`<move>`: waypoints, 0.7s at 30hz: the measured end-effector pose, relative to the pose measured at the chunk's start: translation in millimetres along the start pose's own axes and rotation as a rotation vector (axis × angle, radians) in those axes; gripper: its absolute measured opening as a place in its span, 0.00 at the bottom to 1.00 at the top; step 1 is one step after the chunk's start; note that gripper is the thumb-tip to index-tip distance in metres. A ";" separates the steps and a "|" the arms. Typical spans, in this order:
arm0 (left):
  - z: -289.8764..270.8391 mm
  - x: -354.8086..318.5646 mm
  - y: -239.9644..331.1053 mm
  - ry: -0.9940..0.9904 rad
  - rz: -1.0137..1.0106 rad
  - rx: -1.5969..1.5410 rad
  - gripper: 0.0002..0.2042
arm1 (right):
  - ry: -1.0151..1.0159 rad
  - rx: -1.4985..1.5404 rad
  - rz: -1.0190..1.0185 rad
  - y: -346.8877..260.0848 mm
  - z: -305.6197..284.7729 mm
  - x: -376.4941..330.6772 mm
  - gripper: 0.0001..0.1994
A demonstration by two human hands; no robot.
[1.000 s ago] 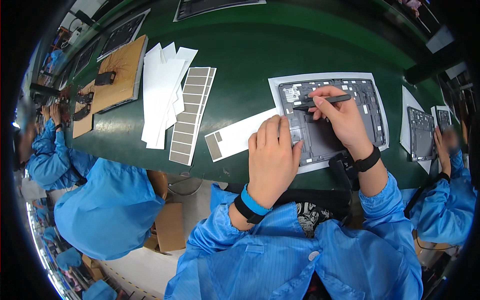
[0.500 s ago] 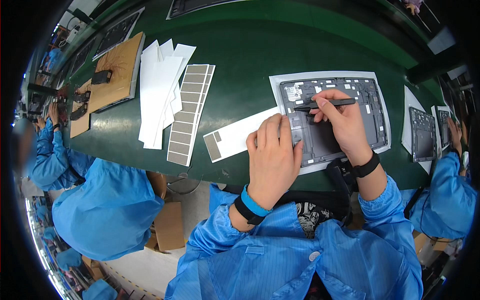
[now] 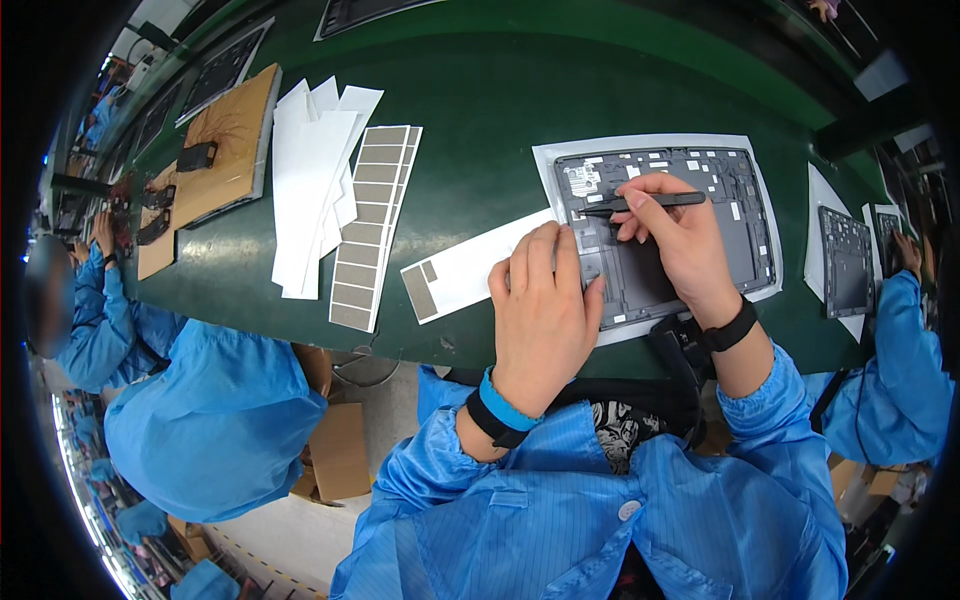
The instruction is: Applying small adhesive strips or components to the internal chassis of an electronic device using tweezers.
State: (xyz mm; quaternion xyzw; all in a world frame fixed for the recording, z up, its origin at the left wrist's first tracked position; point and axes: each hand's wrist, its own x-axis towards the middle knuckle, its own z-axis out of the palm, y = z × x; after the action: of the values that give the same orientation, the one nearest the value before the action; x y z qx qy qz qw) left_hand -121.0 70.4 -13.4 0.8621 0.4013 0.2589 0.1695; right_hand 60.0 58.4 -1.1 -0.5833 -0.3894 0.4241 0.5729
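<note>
My right hand (image 3: 685, 240) pinches black tweezers (image 3: 672, 199), their thin tip pointing left over the upper left part of a dark tablet-like housing (image 3: 645, 280). Small white pieces and printed labels dot that housing, which lies on a white sheet (image 3: 543, 155). My left hand (image 3: 545, 310) rests flat, fingers stretched, across the right end of a white backing strip (image 3: 480, 252) and the housing's left edge. Grey adhesive pieces (image 3: 418, 295) remain at the strip's left end. Whether the tweezers' tip holds anything is too small to tell.
Left of my hands lie a sheet of grey adhesive pads (image 3: 375, 230) and loose white papers (image 3: 310, 190). Farther left, a cardboard-covered stack (image 3: 225, 150) bears black items. Another housing (image 3: 845, 265) lies at the right. Blue-clad people (image 3: 210, 410) sit on both sides.
The table and its things have shifted slightly left in view. The tweezers' tip has moved a little left with them; both hands keep nearly the same pose.
</note>
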 end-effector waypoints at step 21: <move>0.5 -0.1 -0.7 -0.003 0.006 0.006 0.27 | 0.068 -0.076 -0.016 1.0 -2.8 -2.2 0.07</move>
State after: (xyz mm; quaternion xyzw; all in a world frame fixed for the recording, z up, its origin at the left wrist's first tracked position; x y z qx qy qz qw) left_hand -121.2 70.7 -14.2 0.8643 0.3990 0.2569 0.1669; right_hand 61.9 55.3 -2.1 -0.6156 -0.3903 0.3844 0.5665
